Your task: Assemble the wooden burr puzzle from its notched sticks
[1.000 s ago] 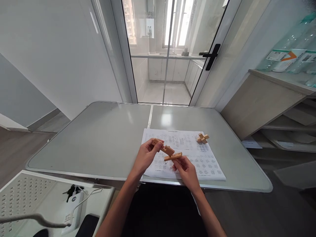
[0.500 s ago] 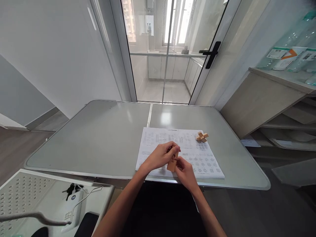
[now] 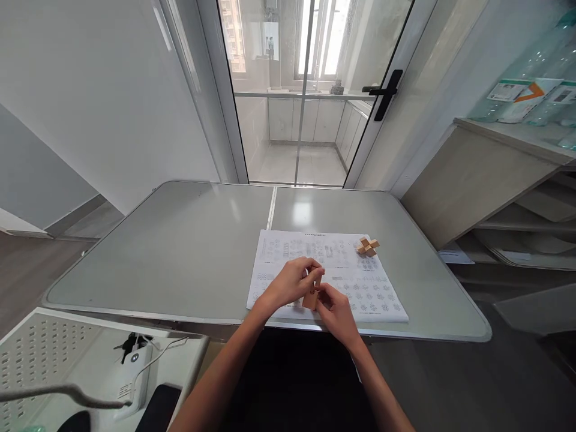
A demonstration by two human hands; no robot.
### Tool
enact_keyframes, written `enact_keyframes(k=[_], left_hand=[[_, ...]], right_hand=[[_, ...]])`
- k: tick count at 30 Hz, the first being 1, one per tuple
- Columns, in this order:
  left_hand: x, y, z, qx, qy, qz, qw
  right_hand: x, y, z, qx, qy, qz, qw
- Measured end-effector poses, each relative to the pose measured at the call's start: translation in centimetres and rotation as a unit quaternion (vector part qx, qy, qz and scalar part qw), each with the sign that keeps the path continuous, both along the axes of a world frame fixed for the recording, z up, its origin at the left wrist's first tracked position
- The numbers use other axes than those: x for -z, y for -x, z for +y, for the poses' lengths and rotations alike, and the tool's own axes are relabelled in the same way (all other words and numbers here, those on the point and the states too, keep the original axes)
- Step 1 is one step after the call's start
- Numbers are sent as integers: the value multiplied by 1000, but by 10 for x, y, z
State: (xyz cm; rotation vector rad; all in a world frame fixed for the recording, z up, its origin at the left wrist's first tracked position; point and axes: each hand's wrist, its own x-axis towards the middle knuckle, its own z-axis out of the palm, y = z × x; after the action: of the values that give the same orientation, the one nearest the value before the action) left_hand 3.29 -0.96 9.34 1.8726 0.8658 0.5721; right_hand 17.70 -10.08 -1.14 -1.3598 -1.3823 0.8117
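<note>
1. Left hand [image 3: 292, 283] and right hand [image 3: 335, 307] meet over the near edge of the printed sheet [image 3: 360, 288]. Both are closed round the wooden puzzle pieces [image 3: 312, 296].
2. Left hand: fingers curled over the top of the pieces. Right hand: fingertips pinching them from the lower right.
3. Wooden puzzle pieces: mostly hidden by the fingers. A short tan block shows between the two hands, held just above the sheet. How many pieces are there cannot be told.
4. Printed sheet: white, covered in small diagrams. Lies flat on the grey bench [image 3: 180, 252], right of its centre seam.
5. Assembled wooden cross [image 3: 368, 246]: rests on the far right corner of the sheet, well apart from the hands.
6. Near left, below the bench: white perforated surface with a white device [image 3: 130, 375] and keys [image 3: 127, 346].
7. Beyond the bench: glass door with black handle [image 3: 386, 93]. Wooden shelf unit [image 3: 477, 180] on the right.
</note>
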Motion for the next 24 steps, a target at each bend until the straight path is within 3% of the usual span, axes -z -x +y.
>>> enact_keyframes(k=[24], left_hand=[[-6, 3, 16, 48, -45, 110, 992]], right_hand=[[-2, 0, 0, -7, -10, -12, 1000]])
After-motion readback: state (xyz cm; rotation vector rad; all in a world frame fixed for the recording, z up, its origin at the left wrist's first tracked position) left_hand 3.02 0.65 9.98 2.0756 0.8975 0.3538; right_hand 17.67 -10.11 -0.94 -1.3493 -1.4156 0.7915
